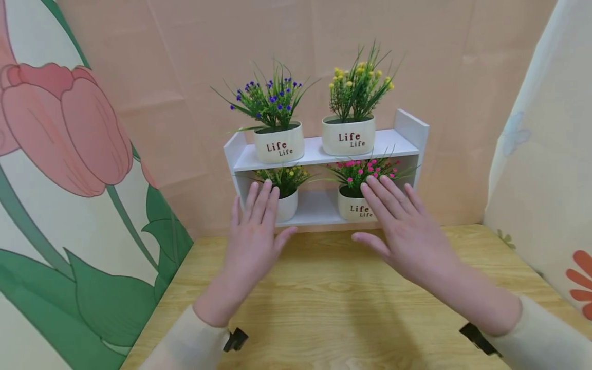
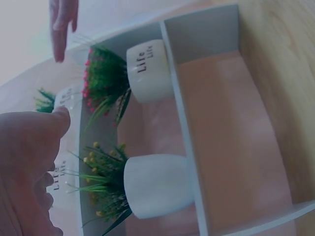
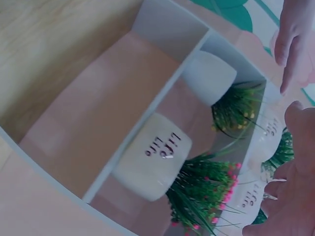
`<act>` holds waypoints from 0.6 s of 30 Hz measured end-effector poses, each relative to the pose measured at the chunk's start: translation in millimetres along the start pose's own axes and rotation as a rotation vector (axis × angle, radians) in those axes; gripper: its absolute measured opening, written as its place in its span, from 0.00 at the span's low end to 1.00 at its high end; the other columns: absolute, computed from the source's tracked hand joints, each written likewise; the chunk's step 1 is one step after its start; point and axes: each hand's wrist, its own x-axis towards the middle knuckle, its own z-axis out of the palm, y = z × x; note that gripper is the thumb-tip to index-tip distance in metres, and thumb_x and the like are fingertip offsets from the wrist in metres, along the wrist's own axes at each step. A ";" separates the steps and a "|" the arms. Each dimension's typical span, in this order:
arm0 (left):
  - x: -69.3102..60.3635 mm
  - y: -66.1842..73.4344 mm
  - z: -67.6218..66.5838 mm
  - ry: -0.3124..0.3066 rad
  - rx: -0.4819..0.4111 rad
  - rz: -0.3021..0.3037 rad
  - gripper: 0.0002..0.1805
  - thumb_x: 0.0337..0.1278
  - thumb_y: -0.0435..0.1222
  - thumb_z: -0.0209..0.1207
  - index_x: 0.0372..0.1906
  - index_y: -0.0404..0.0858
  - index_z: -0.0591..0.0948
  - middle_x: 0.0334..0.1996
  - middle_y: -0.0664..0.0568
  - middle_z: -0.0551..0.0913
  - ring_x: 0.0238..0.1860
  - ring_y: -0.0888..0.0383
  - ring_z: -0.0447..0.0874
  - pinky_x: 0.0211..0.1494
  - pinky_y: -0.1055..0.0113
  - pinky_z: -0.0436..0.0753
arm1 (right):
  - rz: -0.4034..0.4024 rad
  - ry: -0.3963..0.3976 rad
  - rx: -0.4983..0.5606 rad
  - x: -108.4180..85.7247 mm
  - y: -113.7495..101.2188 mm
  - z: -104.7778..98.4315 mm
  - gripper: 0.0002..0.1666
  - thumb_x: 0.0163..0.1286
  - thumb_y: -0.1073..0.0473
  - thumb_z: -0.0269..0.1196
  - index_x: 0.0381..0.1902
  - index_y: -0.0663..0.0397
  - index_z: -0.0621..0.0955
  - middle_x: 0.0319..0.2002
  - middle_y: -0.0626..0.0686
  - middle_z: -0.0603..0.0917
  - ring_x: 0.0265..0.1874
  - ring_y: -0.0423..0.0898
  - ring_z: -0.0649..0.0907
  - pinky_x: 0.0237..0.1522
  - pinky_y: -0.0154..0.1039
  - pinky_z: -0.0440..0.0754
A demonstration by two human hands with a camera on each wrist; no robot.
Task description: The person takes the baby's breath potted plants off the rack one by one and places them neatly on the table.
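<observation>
My left hand (image 1: 254, 244) is held out palm down with straight fingers, in front of the lower left pot (image 1: 288, 207) with small yellow flowers. Fingers likewise extended, my right hand (image 1: 413, 234) hovers before the lower right pot (image 1: 353, 206) with pink flowers and partly covers it. Neither hand grips anything. Both pots stand upright on a board of the white shelf (image 1: 316, 208). On its top board are a pot with purple flowers (image 1: 279, 145) and a pot with yellow flowers (image 1: 348, 137). The wrist views show another shelf section below the pink-flower pot (image 2: 150, 71).
The shelf stands at the far side of a wood-grain table (image 1: 319, 303), against a pinkish backdrop (image 1: 162, 103). A tulip-printed panel (image 1: 69, 133) rises on the left, and a pale printed panel (image 1: 546, 169) on the right.
</observation>
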 end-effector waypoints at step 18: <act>36.1 -22.4 -17.5 -0.049 0.018 -0.110 0.52 0.83 0.63 0.54 0.91 0.38 0.48 0.91 0.44 0.45 0.90 0.43 0.35 0.88 0.33 0.39 | 0.032 -0.032 -0.015 45.6 10.6 -28.3 0.57 0.78 0.39 0.69 0.90 0.57 0.57 0.88 0.61 0.57 0.88 0.61 0.52 0.87 0.63 0.45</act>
